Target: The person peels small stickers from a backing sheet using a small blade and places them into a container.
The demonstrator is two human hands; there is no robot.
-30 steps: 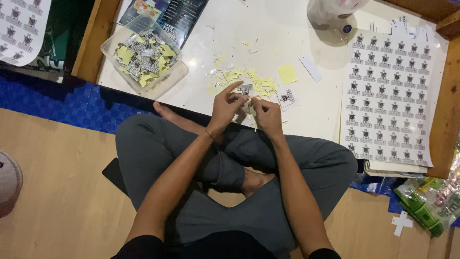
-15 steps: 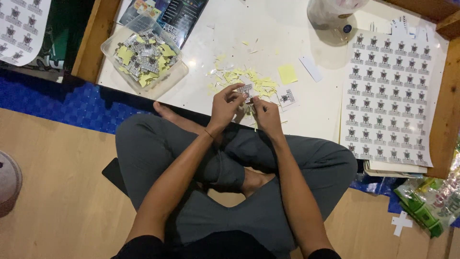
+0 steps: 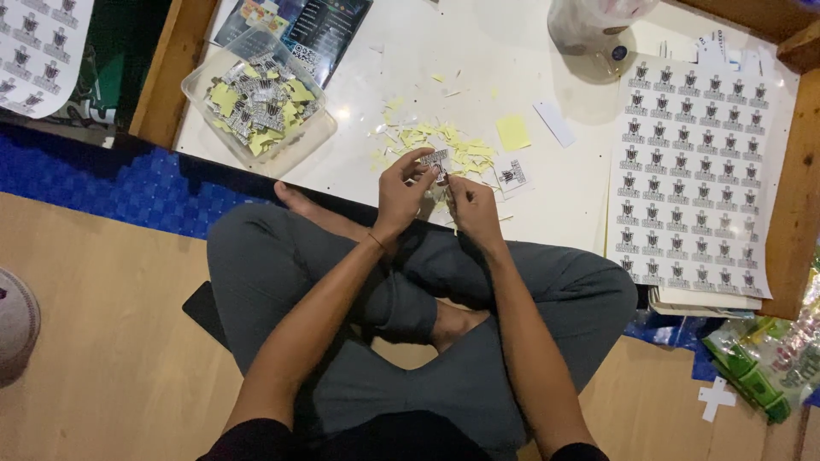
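while i sit cross-legged at the near edge of the low white table (image 3: 512, 51), my left hand (image 3: 401, 192) and right hand (image 3: 472, 207) meet over one small printed sticker (image 3: 433, 160), fingertips of both pinched on it; just beyond lies a heap of yellow backing scraps (image 3: 444, 141); a loose sticker (image 3: 512, 175) sits just right of them; far left, a clear plastic tray (image 3: 312, 141) holds peeled stickers and scraps; at the right, a full sticker sheet (image 3: 692, 171) lies flat on the table.
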